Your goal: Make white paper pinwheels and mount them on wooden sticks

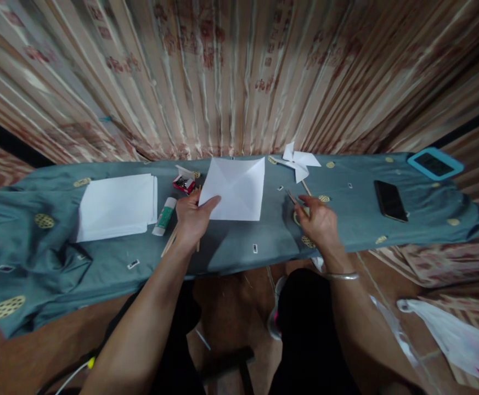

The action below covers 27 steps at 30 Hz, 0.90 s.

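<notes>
Between thumb and fingers, my left hand grips a square sheet of white paper by its left edge. Diagonal creases cross near the middle of the sheet. To the right, my right hand holds a pair of scissors, whose blades point up and left toward the sheet but stay apart from it. The scissors' handles are mostly hidden by my fingers. Just beyond that hand lies a white paper pinwheel on a wooden stick. Several wooden sticks lie partly under my left hand.
Left of my left hand are a glue stick, an open red box of pins and a stack of white paper. A black phone and a blue-framed tablet lie at the right. A curtain hangs behind the cloth-covered table.
</notes>
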Tool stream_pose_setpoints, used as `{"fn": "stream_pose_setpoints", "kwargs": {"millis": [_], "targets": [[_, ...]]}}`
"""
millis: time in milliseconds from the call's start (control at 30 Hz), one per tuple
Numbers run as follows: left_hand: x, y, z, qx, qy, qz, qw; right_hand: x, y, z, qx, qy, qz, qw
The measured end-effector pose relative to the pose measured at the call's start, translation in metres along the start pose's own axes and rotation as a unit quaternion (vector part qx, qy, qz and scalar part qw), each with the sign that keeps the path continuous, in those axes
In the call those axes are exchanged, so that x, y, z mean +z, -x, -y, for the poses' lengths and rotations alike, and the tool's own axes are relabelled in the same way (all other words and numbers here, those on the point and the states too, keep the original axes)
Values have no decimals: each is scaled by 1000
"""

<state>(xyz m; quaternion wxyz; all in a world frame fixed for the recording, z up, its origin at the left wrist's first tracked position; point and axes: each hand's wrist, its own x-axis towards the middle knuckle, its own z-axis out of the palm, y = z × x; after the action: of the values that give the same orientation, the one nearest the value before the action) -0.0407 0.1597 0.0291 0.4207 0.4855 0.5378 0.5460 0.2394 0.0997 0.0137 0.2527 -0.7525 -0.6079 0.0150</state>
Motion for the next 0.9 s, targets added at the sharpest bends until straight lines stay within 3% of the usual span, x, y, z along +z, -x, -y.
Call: {"fn": "stream_pose_setpoints", "kwargs": {"millis": [100, 233, 367, 467, 533, 633, 733, 900], "targets": [[-3, -2, 0, -3, 20, -7, 1000, -8, 6, -19, -4, 177, 65, 982], [-2, -2, 2, 1, 28, -3, 1000, -7, 9, -22, -4, 227, 102, 969], [-1, -5, 5, 1, 26, -3, 1000, -11, 1, -24, 43, 168, 135, 975], [-1, -11, 9, 4, 37, -17, 999, -14, -2, -26, 106, -32, 165, 980], [-2, -15, 11, 10, 39, -27, 999, -15, -1, -23, 150, -224, 196, 943], [-3, -19, 12, 11, 43, -36, 998, -17, 3, -8, 193, -438, 249, 842], [-5, -23, 10, 12, 48, -41, 998, -18, 7, 10, 212, -543, 294, 758], [-11, -30, 4, 12, 29, -71, 997, -6, 15, 29, 235, -645, 290, 667]]}}
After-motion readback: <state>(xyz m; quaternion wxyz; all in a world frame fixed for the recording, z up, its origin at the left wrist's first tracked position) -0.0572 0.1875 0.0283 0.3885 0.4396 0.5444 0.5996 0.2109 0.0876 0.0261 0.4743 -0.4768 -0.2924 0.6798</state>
